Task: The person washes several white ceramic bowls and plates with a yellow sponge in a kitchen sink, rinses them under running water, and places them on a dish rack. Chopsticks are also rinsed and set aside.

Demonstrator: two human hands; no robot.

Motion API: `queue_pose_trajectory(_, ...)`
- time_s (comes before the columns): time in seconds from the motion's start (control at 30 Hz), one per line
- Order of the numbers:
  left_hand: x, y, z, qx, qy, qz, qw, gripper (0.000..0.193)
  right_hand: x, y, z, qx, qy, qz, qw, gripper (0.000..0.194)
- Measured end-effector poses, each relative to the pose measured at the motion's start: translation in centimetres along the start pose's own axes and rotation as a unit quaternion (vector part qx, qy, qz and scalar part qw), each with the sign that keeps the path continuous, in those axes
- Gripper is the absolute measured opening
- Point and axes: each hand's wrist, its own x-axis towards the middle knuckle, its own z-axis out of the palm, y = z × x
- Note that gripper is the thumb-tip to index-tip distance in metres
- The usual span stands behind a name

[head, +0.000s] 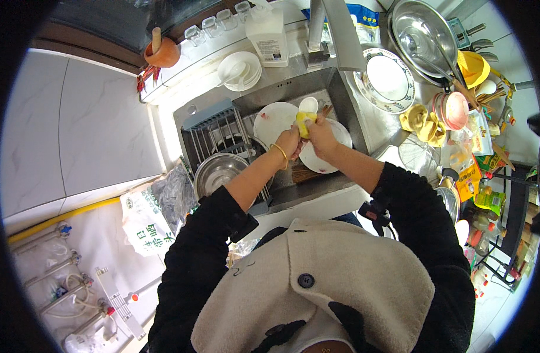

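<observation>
Over a metal sink basin point(292, 198), my left hand point(291, 142) and my right hand point(320, 134) meet and grip a yellow sponge point(305, 123) between them. A small white bowl point(308, 105) shows just beyond the sponge; whether a finger touches it, I cannot tell. One white plate point(274, 121) lies in the basin to the left of my hands, and another white plate point(340, 134) lies partly beneath my right forearm. Both plates carry small reddish marks. Chopsticks point(305, 175) rest at the basin's near side. My fingertips are partly hidden by the sponge.
A drying rack point(214, 132) and a steel bowl point(221, 172) occupy the sink's left side. The faucet point(345, 39) overhangs the back right. Behind stand stacked white dishes point(240, 70) and a white jug point(267, 37). A patterned plate point(384, 81) and steel basins point(424, 37) stand right.
</observation>
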Motion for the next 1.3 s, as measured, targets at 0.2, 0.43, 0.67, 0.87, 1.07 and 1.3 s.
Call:
queue_pose_trajectory(0.2,1.5,1.0,-1.3,0.262,0.124,0.254,0.923,0.048,0.5,-1.3,-1.4,-0.240,-0.028,-0.042,0.969,0.028)
queue_pose_trajectory(0.43,3.3,0.3,-2.5,0.235,0.115,0.255,0.931,0.024,-0.8,-3.4,-1.5,-0.407,-0.089,-0.035,0.908,0.030)
queue_pose_trajectory(0.67,1.3,3.7,-3.3,0.080,0.162,0.254,0.950,0.020,-2.1,-5.1,-1.4,-0.360,-0.140,-0.030,0.922,0.022)
queue_pose_trajectory(0.87,-2.0,8.0,-2.9,-0.100,0.147,0.259,0.949,0.021,-2.4,-6.0,0.0,-0.219,-0.153,-0.071,0.961,0.020)
queue_pose_trajectory(1.07,-3.2,8.7,-1.9,-0.199,0.050,0.203,0.958,0.021,-0.5,-6.6,2.2,-0.215,-0.129,-0.059,0.966,0.022)
queue_pose_trajectory(1.3,-3.3,10.5,-3.6,-0.154,0.131,0.221,0.954,0.020,0.7,-5.1,0.4,-0.338,-0.162,-0.122,0.919,0.024)
